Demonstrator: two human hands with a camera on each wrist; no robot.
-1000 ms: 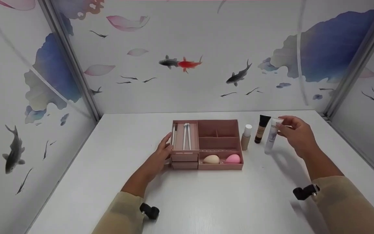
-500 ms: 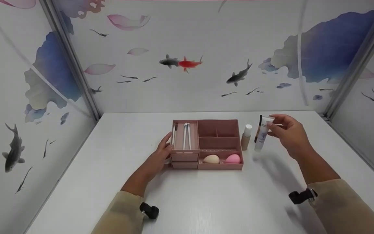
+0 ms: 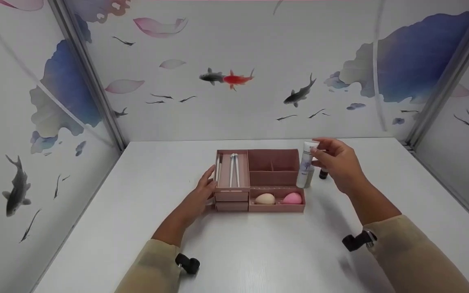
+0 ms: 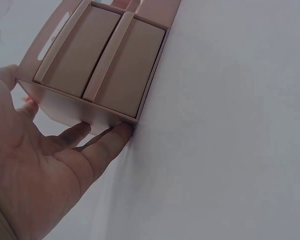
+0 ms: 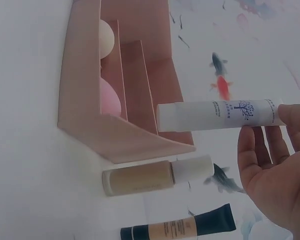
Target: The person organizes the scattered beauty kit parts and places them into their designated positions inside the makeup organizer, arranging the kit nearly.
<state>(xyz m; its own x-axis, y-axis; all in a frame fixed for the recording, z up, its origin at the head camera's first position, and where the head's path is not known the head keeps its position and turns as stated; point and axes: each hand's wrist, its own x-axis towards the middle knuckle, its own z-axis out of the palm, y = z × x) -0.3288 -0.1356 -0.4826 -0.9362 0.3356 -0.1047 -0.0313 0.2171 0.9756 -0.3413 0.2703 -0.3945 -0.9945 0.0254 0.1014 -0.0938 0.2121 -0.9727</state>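
Observation:
My right hand (image 3: pixel 338 165) pinches a white squeeze tube (image 3: pixel 305 166) near its upper end, between thumb and fingers. The tube stands nearly upright off the table, at the right edge of a pink desk organizer (image 3: pixel 273 179). In the right wrist view its capped lower end (image 5: pixel 167 117) overlaps the organizer's rear compartment. My left hand (image 3: pixel 196 200) rests its fingertips against the organizer's left side, beside the two drawers (image 4: pixel 102 60). Two makeup sponges, one beige (image 3: pixel 265 199) and one pink (image 3: pixel 292 198), lie in the front compartment.
Right of the organizer stand a foundation bottle with a white cap (image 5: pixel 142 177) and a black and beige tube (image 5: pixel 177 224), both mostly hidden in the head view. Thin white sticks (image 3: pixel 234 171) and a brush lie in the organizer's top left tray. Patterned walls enclose the white table (image 3: pixel 234 252).
The right hand has carried the white squeeze tube leftward, past the black and beige tube and the foundation bottle, to the organizer's right edge. The left hand has stayed in place.

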